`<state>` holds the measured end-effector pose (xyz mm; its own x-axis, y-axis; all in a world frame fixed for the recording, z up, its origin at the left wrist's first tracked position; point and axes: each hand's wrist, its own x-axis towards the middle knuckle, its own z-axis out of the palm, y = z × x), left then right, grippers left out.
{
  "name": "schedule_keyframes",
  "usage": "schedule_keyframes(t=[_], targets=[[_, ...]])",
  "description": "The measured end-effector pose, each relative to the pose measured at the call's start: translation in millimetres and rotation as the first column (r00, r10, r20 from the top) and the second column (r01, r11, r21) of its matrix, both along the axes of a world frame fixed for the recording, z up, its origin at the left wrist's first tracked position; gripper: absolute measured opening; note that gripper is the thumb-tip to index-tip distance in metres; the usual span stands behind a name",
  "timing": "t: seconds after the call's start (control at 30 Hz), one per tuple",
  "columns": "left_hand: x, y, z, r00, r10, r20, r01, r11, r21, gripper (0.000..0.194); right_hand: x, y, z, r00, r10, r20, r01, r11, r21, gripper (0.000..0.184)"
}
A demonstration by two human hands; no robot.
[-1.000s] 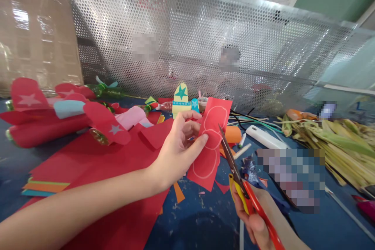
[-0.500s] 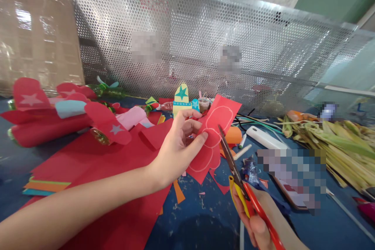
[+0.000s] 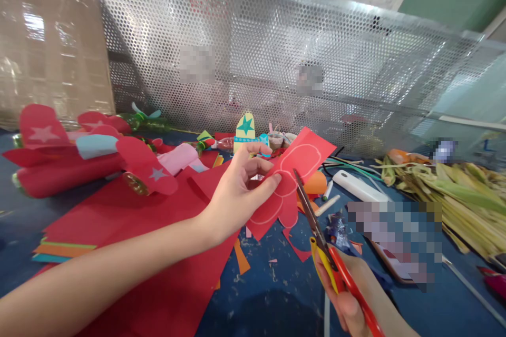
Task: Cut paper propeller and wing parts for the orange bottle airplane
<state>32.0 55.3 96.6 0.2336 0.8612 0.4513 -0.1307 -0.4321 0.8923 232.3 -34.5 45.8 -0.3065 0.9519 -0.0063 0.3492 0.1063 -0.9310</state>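
Observation:
Between the thumb and fingers of my left hand (image 3: 245, 187) is a strip of red paper (image 3: 302, 160), held up at a slant with rounded outlines drawn on it in white. My right hand (image 3: 348, 300) is closed round the red and yellow handles of a pair of scissors (image 3: 316, 224). The scissor blades point up and lie at the right edge of the strip, near the notch between two outlines. Below the strip hangs or lies a rounded red piece (image 3: 289, 214); I cannot tell whether it is joined to it.
Large red sheets (image 3: 158, 279) cover the left of the blue table (image 3: 269, 295). Red paper planes with stars (image 3: 67, 168) stand behind them. On the right are a white utility knife (image 3: 359, 187), a phone (image 3: 399, 263) and dry husks (image 3: 446, 200). A perforated metal screen (image 3: 261, 52) rises behind.
The red strip has tilted further to the right in my left hand, its top end swinging right and its lower end rising. The scissors have stayed almost in place.

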Motion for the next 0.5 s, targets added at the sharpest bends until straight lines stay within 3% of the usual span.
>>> schedule_keyframes(t=[0.5], targets=[[-6.3, 5.4, 8.8, 0.997, 0.029, -0.073, -0.027, 0.999, 0.028, 0.030, 7.5, 8.9, -3.2, 0.991, 0.010, 0.134, -0.032, 0.986, 0.161, 0.071]])
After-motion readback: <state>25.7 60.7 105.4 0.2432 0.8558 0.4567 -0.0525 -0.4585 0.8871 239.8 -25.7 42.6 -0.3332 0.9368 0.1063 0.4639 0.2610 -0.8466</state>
